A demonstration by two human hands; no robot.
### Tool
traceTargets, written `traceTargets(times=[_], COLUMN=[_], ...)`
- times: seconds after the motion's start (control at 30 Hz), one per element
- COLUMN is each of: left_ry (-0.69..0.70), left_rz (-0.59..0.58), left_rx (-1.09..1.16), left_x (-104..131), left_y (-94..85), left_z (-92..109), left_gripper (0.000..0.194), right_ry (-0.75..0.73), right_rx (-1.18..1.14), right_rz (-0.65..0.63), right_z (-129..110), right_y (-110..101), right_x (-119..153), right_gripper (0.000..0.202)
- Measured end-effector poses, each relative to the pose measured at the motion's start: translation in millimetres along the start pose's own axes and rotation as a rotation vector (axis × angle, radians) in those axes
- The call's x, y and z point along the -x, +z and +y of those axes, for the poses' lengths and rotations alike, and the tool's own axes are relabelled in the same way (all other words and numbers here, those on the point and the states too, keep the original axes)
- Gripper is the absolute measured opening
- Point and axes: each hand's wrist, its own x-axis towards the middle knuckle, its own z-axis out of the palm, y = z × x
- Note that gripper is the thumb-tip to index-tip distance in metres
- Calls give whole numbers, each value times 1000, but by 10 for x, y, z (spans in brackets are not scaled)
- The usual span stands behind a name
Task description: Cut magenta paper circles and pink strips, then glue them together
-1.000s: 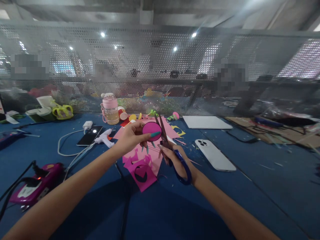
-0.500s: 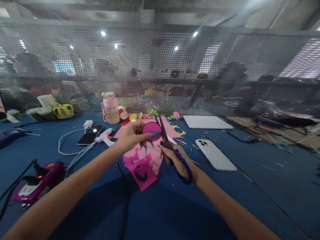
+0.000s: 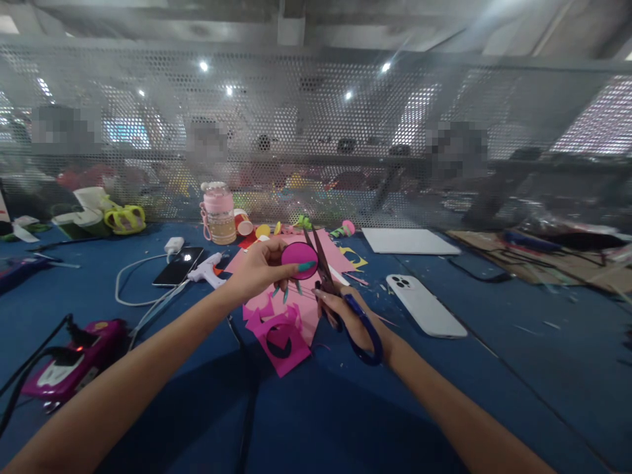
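Note:
Between the thumb and fingers of my left hand (image 3: 259,266) is a magenta paper circle (image 3: 297,257) with a dark outline, raised above the table. My right hand (image 3: 353,316) is closed round the blue handles of a pair of scissors (image 3: 364,336). The dark blades point up and away, slightly parted, right beside the circle's right edge. Under both hands lie a light pink sheet (image 3: 310,313) and magenta paper scraps (image 3: 296,352), one with a round hole cut in it.
On the blue table (image 3: 316,421) a white glue gun (image 3: 207,270), a dark phone (image 3: 178,266) and a magenta power strip (image 3: 81,362) lie left. A pink-lidded bottle (image 3: 218,214) stands behind. To the right are a white phone (image 3: 424,306) and a white sheet (image 3: 409,241). Perforated metal screens the back.
Both hands stay nearly in place. The circle has shifted very slightly left, and the scissors' blades look a little differently angled beside its edge.

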Motion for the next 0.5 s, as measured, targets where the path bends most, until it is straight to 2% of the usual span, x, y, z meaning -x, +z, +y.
traceTargets(times=[0.17, 0.3, 0.5], left_ry=[-8, -8, -13], left_rz=[-3, -9, 1], left_rx=[5, 15, 3], left_x=[-7, -5, -8], left_y=[2, 6, -18], left_z=[-15, -11, -9], left_gripper=[24, 28, 30], right_ry=[-11, 49, 16], right_rx=[25, 6, 33], right_rz=[41, 28, 39], right_z=[-20, -19, -33], right_y=[4, 17, 10], right_x=[8, 24, 37], right_gripper=[33, 33, 33])
